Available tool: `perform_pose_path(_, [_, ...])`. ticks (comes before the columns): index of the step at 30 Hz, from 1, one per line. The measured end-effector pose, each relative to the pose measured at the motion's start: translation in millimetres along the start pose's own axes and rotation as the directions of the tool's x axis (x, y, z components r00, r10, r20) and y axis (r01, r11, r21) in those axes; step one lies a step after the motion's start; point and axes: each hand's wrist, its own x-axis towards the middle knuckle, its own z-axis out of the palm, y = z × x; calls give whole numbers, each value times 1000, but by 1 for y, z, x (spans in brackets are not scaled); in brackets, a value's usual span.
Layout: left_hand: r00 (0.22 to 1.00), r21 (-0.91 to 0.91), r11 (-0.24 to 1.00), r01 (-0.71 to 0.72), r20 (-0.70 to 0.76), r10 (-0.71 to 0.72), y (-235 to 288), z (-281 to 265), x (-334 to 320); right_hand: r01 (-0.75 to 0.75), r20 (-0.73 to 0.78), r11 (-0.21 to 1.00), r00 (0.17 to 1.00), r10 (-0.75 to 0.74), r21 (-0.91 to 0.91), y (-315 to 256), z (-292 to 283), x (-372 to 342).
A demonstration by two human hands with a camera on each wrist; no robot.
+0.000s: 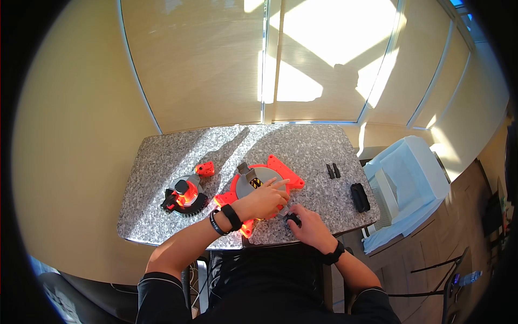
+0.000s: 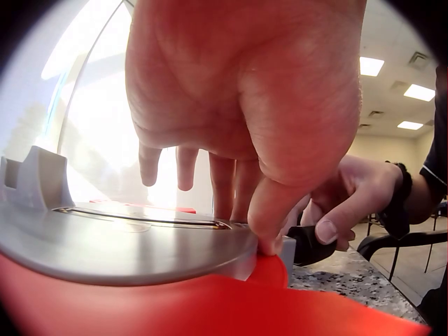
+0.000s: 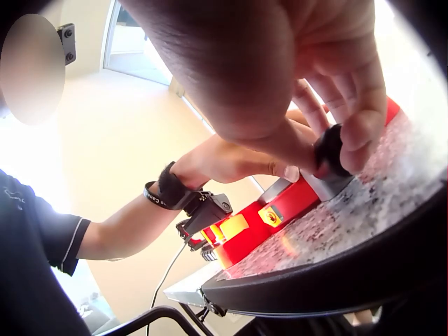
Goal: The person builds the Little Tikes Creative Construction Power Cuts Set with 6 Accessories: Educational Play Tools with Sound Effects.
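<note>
A toy mitre saw base with a grey round turntable (image 1: 247,186) and orange-red legs (image 1: 286,171) stands at the table's front middle. My left hand (image 1: 264,200) lies over its front right part, fingers extended and spread. In the left wrist view the thumb (image 2: 266,220) touches the red front edge and two fingers reach down behind it. Between thumb and fingers, my right hand (image 1: 312,229) pinches a black knob (image 3: 332,150) at the end of a grey piece. That piece meets the front of the base.
The toy saw's upper part, with a dark toothed blade (image 1: 191,212) and red body, lies left on the granite-pattern table (image 1: 313,146). Two small black pieces (image 1: 333,170) and a black case-like object (image 1: 360,197) lie right. A bin with a blue liner (image 1: 413,178) stands beyond the right edge.
</note>
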Motion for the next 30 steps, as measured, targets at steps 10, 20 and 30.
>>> perform_pose_path(10, [997,-13,999,37,70,-36,8,-13,1,-10,-2,999,1000,10,-33,-3,-1,2])
perform_pose_path(20, [998,-14,1000,27,64,-26,7,-12,0,-11,-15,1000,1000,11,21,2,1,0])
perform_pose_path(30, [996,3,999,40,83,-40,7,-12,1,2,0,1000,1000,-2,-27,-8,-5,-1])
